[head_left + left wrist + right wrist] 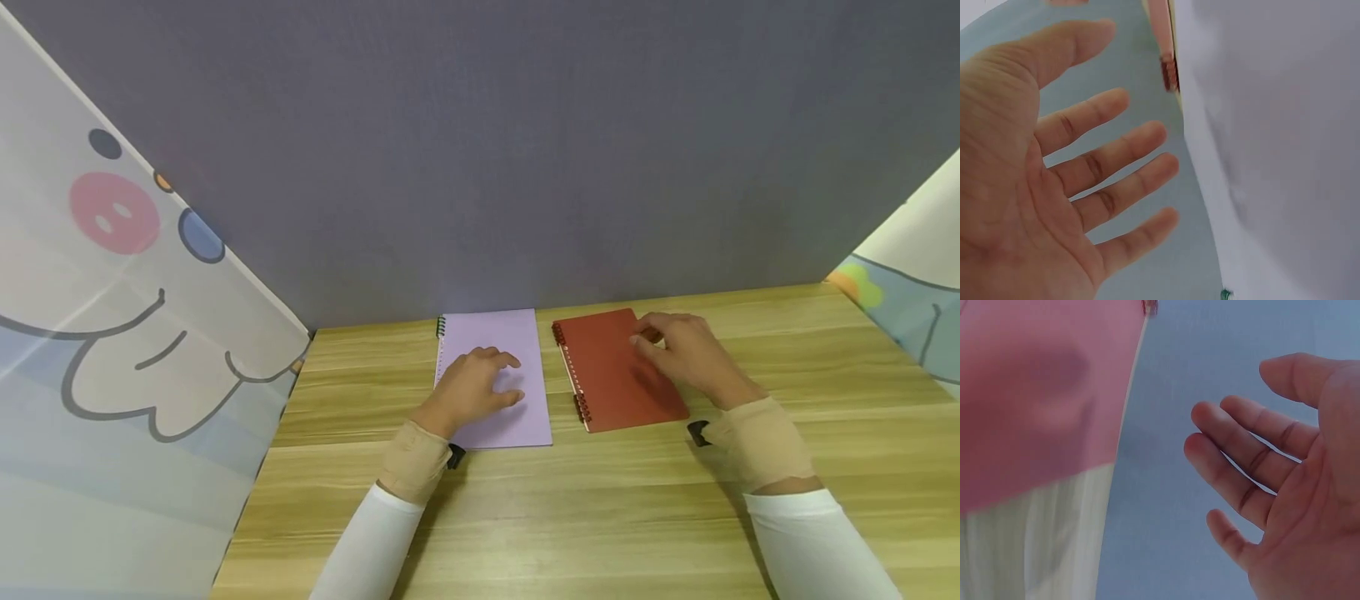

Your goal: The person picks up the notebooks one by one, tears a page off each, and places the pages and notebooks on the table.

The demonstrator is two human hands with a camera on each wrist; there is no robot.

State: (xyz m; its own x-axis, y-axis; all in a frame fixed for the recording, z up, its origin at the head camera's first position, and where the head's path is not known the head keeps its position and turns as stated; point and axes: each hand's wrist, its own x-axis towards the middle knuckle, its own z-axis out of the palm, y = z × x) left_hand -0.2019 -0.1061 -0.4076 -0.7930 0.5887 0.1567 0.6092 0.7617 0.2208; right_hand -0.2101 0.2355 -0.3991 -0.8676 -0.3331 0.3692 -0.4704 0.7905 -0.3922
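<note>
"Since the left grip (471, 390) and the right grip (692, 354) are both holding nothing, which step is in hand?"

"A reach or a release, I'd guess; the pose alone can't settle it. The left is wide, thumb well off the fingers, above the lilac notebook (495, 332). The right is narrower, thumb near the index finger, over the right side of the red notebook (609, 367)."

"How do they lie?"

"Flat on the surface (525, 517), side by side, a strip of streaked wood grain between them. The red one sits slightly turned."

"And the next move?"

"If either is to be lifted, it probably calls for fingertips under the free edge; a flat cover offers little to pinch."

"What are they made of?"

"Smooth, matte rectangles, card or plastic, I can't tell. Small holes run down each left side, with short coils: green (441, 326) on lilac, dark red (582, 408) on red."
</note>
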